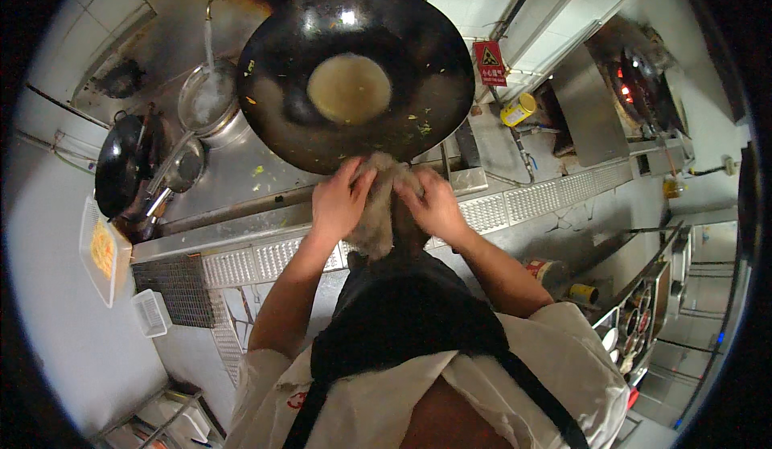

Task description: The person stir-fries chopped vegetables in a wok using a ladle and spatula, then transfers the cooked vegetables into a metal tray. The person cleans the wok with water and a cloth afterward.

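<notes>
Both hands grip a crumpled, dirty brown cloth (375, 222) at the near rim of a large black wok (434, 69). My left hand (342, 198) has its fingers bunched into the cloth's left side. On its other side, my right hand (431, 201) pinches a fold near the wok's edge. Whether the rim itself is held through the cloth is hidden. Cloudy liquid (350, 90) pools in the wok's bottom, and green and orange food scraps cling to its walls.
Water runs from a tap (209, 32) into a strainer over a metal pot (232, 132). Left of them lie a smaller wok (117, 165) and a ladle (184, 168). A yellow can (518, 110) stands right of the wok. Flames glow in a far burner (625, 90). Perforated drain covers (543, 201) line the floor.
</notes>
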A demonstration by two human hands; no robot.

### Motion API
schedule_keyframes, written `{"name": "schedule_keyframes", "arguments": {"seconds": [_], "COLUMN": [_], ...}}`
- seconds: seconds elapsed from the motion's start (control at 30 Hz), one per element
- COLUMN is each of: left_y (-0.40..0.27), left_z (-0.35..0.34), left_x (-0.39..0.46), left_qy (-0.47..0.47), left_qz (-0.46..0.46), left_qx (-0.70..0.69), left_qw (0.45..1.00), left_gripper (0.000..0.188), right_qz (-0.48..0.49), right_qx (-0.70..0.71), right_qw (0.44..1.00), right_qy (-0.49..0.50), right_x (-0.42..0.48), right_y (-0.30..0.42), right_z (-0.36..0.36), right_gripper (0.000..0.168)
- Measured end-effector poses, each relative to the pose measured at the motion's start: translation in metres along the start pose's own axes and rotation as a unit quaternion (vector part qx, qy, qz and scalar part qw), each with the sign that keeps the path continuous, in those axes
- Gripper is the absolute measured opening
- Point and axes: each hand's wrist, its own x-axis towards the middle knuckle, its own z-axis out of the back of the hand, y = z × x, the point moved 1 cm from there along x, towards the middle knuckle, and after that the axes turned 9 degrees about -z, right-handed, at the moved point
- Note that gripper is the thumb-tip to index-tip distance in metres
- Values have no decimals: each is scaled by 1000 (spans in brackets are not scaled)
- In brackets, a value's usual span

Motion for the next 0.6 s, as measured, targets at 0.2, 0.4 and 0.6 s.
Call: {"name": "schedule_keyframes", "arguments": {"seconds": [0.2,0.4,0.6], "left_y": [-8,-35,-48], "left_z": [-51,-74,-52], "left_x": [13,24,21], "left_qy": [39,114,-118], "left_qz": [-153,-8,-178], "left_qx": [118,215,246], "left_qw": [980,970,945], "left_gripper": [42,51,47], "right_qz": [-119,-117,-311], "right_qx": [-96,-46,-41], "right_qw": [988,987,946], "right_qy": [-2,-105,80], "right_x": [44,1,-65], "right_y": [-28,-97,-254], "right_z": [-13,-5,-43], "right_gripper": [41,58,74]}}
